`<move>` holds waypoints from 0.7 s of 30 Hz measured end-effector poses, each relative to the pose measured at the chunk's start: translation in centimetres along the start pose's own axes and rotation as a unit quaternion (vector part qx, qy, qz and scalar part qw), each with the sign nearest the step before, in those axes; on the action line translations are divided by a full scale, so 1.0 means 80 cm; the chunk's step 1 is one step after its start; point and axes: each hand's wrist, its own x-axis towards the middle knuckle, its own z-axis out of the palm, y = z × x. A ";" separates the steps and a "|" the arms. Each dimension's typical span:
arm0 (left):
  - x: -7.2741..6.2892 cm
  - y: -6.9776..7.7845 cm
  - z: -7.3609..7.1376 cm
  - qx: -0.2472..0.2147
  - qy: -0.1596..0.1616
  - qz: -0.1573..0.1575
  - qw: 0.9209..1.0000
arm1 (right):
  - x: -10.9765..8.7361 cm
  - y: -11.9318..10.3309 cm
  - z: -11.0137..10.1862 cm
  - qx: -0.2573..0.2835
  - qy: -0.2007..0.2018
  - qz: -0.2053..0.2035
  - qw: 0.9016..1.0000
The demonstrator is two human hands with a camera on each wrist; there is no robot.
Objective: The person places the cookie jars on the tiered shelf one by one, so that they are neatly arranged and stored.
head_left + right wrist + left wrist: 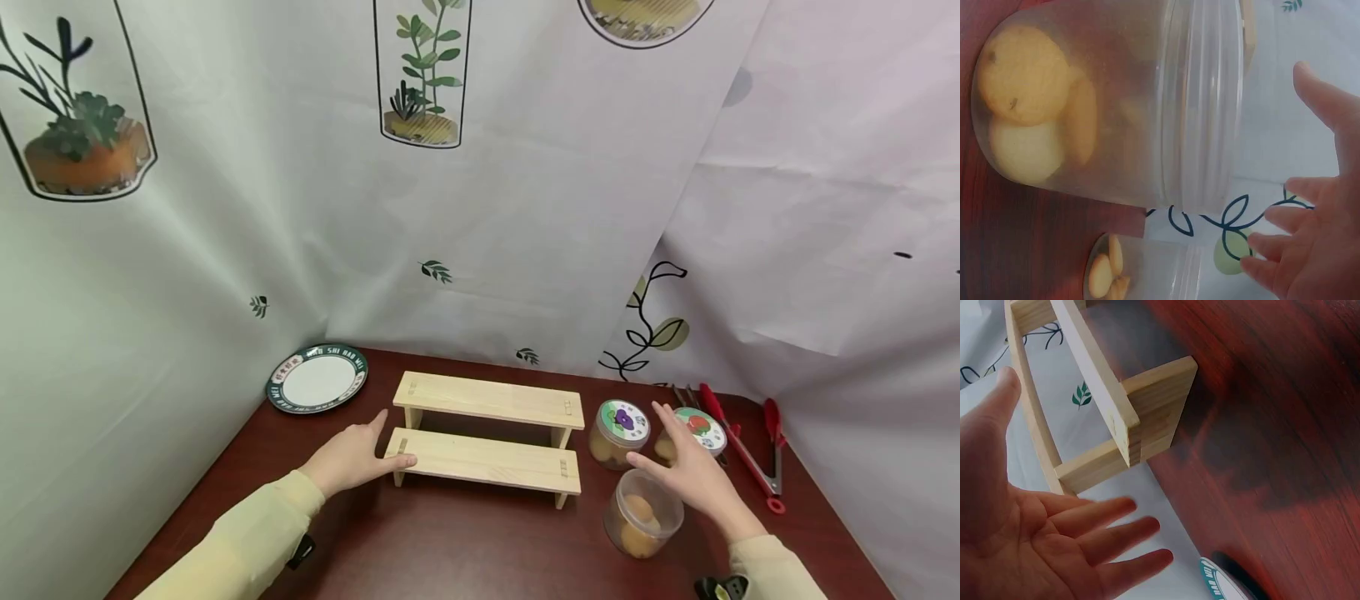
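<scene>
My left hand is held open at the left end of a light wooden two-step stand, thumb and fingers spread and holding nothing. In the left wrist view its palm and fingers lie beside the stand's end. My right hand, also spread, hovers over the jars on the right. Close below it is a clear lidless jar with several round cookies inside; in the right wrist view the fingertips are apart from its rim. Two lidded jars stand behind, one with a purple-pictured lid, one with a red-pictured lid, partly behind the hand.
A white plate with a dark green patterned rim lies at the table's back left. Red-and-silver tongs lie at the far right, beside the jars. White printed cloth hangs along the table's back and sides.
</scene>
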 end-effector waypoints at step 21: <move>0.030 -0.006 0.016 -0.035 0.009 0.014 0.999 | 0.031 0.025 0.004 0.003 -0.029 -0.003 1.000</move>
